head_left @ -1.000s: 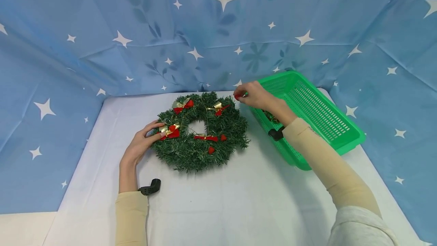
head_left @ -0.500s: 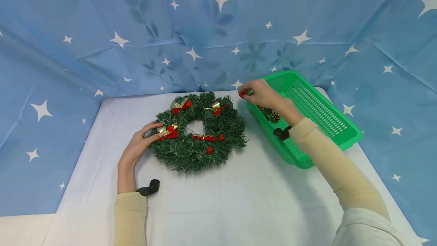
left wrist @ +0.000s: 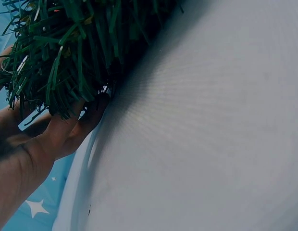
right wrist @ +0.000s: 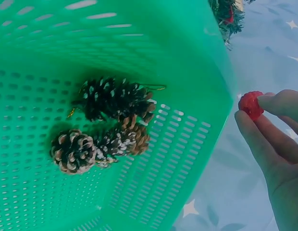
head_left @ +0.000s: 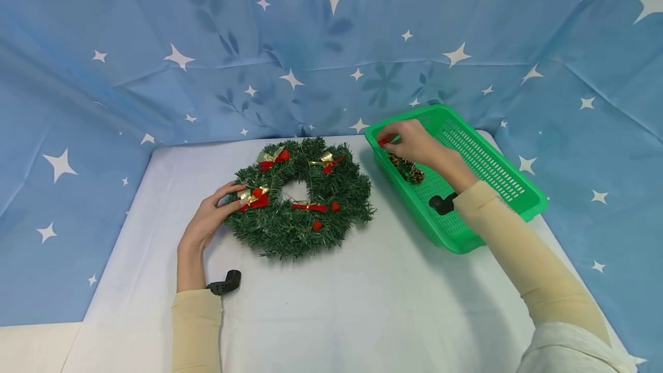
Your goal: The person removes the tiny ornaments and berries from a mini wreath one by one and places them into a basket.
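A green tinsel wreath [head_left: 339,229] with red and gold bows lies on the white table. My left hand [head_left: 205,220] grips its left edge, beside a bow [head_left: 254,199]; the left wrist view shows fingers [left wrist: 67,127] curled around the greenery. Between thumb and fingertips, my right hand [head_left: 414,141] pinches a small bumpy red berry [right wrist: 251,105]. In the head view that hand is over the far left corner of a green plastic basket [head_left: 492,157]. Inside the basket lie several pine cones [right wrist: 74,151], some white-tipped, one with a gold cord.
Small red berries [head_left: 317,225] sit on the wreath's front part, near the bow [head_left: 309,206] below the hole. A blue star-printed cloth [head_left: 290,27] hangs behind and at both sides of the table [head_left: 331,309].
My right hand has moved right with the red berry, from beside the wreath to over the basket's corner. The pine cones have come into sight. The left hand stays on the wreath.
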Tool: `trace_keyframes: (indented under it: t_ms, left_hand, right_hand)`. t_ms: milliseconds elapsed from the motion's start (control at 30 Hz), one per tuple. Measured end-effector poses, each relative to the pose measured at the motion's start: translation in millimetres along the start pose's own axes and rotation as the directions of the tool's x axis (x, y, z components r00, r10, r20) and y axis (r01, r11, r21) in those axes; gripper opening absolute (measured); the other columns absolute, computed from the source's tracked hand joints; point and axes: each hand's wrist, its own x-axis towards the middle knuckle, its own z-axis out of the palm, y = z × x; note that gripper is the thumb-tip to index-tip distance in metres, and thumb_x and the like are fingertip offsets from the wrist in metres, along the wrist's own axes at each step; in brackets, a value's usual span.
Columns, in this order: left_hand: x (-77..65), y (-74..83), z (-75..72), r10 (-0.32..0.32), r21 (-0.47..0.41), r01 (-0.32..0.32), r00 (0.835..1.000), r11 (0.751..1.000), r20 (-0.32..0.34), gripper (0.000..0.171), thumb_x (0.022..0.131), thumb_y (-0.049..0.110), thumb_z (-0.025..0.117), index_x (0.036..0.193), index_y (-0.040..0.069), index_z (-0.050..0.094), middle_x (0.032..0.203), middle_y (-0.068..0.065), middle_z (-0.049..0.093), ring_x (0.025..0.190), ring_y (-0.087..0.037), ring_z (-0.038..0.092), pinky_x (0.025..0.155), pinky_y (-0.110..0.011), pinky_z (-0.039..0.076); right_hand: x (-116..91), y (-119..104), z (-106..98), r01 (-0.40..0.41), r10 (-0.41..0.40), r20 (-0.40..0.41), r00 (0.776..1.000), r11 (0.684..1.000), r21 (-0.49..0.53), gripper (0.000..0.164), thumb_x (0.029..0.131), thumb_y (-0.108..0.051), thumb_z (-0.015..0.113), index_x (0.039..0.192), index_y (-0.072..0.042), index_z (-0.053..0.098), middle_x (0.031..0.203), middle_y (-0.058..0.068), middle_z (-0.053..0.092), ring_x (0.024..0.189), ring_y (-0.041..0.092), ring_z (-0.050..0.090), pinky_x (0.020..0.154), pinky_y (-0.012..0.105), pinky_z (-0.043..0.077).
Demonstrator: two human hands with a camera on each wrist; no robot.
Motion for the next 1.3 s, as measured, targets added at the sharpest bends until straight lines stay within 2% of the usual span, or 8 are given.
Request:
trace_keyframes:
  t_ms: [233, 667, 900, 1300]
  left_hand:
    - [-1.0, 2.0, 0.8, -0.009, 0.000, 0.009, 1.000, 1.000, 0.001, 0.064, 0.100, 0.035, 0.070, 0.154, 0.007, 0.048, 0.174, -0.001, 0.009, 0.157, -0.048, -0.002, 0.121, -0.073, 0.015]
    - [0.1, 0.3, -0.6, 0.003, -0.009, -0.003, 1.000, 1.000, 0.003, 0.062, 0.100, 0.036, 0.069, 0.152, 0.007, 0.050, 0.174, -0.004, 0.011, 0.158, -0.045, -0.002, 0.123, -0.068, 0.016]
    - [-0.3, -0.4, -0.6, -0.001, -0.013, 0.001, 1.000, 1.000, 0.006, 0.063, 0.100, 0.036, 0.069, 0.152, 0.006, 0.050, 0.174, -0.005, 0.011, 0.158, -0.045, -0.003, 0.123, -0.068, 0.015]
    - [-0.8, 2.3, -0.7, -0.003, -0.008, 0.003, 1.000, 1.000, 0.007, 0.064, 0.100, 0.036, 0.069, 0.153, 0.007, 0.049, 0.174, -0.004, 0.009, 0.158, -0.044, -0.003, 0.123, -0.069, 0.016]
  right_hand:
    - [-6.8, 5.8, -1.8, -0.002, 0.003, 0.003, 1.000, 1.000, -0.013, 0.021, 0.095, 0.002, 0.069, 0.115, 0.002, 0.075, 0.110, 0.021, 0.075, 0.101, 0.035, 0.072, 0.086, 0.051, 0.059]
    - [-21.2, 18.2, 0.9, -0.024, 0.024, 0.006, 1.000, 1.000, -0.009, 0.020, 0.093, 0.003, 0.070, 0.112, 0.001, 0.077, 0.106, 0.020, 0.076, 0.099, 0.035, 0.072, 0.083, 0.051, 0.059]
    - [-29.1, 25.7, 3.7, -0.020, 0.020, 0.009, 1.000, 0.999, -0.031, 0.022, 0.093, 0.003, 0.070, 0.115, 0.004, 0.075, 0.108, 0.023, 0.075, 0.098, 0.038, 0.071, 0.081, 0.052, 0.059]
    - [-44.7, 35.5, 6.3, -0.073, 0.076, 0.081, 0.994, 0.996, -0.046, 0.026, 0.094, 0.002, 0.069, 0.119, 0.005, 0.074, 0.111, 0.024, 0.073, 0.098, 0.038, 0.071, 0.078, 0.051, 0.059]
